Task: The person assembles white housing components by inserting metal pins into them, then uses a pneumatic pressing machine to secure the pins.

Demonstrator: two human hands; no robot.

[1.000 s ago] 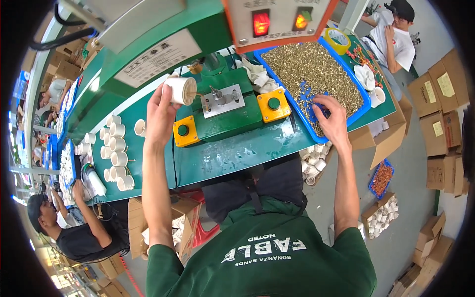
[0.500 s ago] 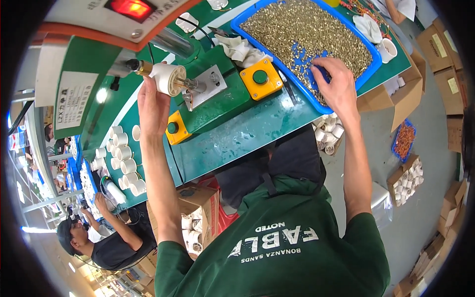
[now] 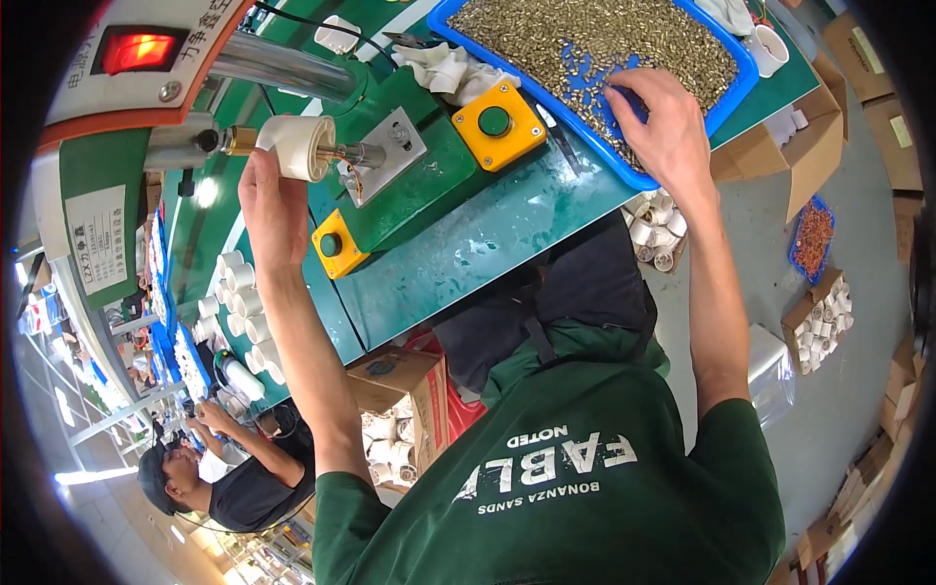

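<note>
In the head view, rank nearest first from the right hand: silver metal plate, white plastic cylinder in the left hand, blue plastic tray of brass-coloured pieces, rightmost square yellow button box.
1. Blue plastic tray: beneath the right hand.
2. Square yellow button box: left of the tray.
3. Silver metal plate: left of that box.
4. White plastic cylinder: farthest left, in the left hand.
</note>
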